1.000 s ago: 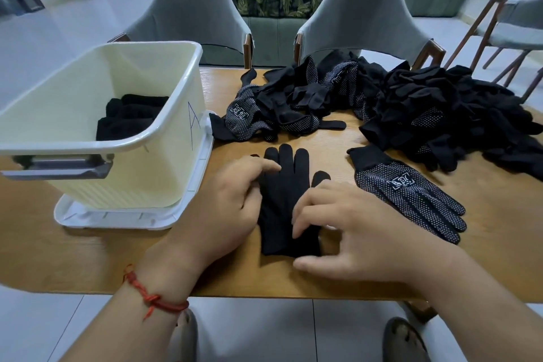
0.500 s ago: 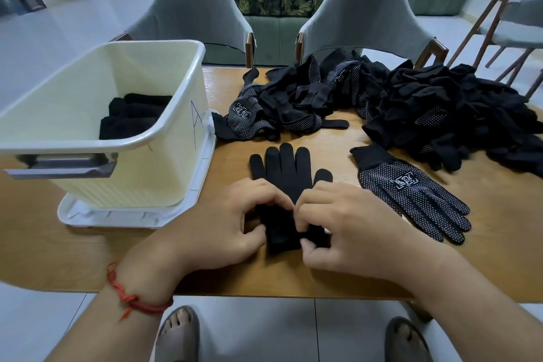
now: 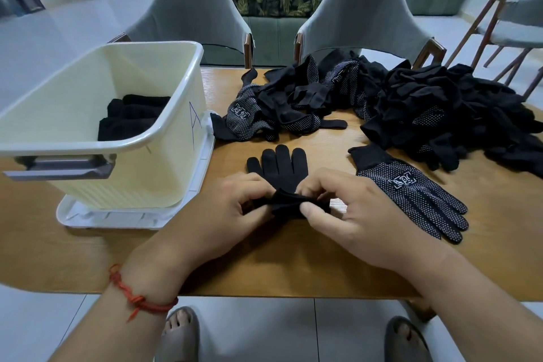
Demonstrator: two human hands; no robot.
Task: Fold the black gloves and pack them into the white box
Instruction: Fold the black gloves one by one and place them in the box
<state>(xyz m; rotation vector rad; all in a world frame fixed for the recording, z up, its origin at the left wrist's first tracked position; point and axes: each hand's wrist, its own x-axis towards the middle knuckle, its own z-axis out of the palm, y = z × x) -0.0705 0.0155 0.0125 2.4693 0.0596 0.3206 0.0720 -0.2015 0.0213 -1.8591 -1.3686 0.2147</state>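
Note:
A black glove (image 3: 282,167) lies flat on the wooden table (image 3: 293,261), its fingers pointing away from me. My left hand (image 3: 229,209) and my right hand (image 3: 349,209) both pinch its cuff end, which is lifted and rolled toward the fingers. A dotted black glove (image 3: 411,194) lies palm up just right of my right hand. A large pile of black gloves (image 3: 411,109) covers the far right of the table. The white box (image 3: 97,126) stands at the left on its lid, with several folded black gloves (image 3: 132,114) inside.
Two grey chairs (image 3: 194,9) (image 3: 364,12) stand behind the table, and a third chair (image 3: 511,26) is at the far right. The table's front edge runs just below my wrists. My sandalled feet show on the tiled floor (image 3: 264,329).
Both hands went from pressing the glove flat to pinching its cuff end and rolling it up toward the fingers. The visible flat part of the glove has become shorter.

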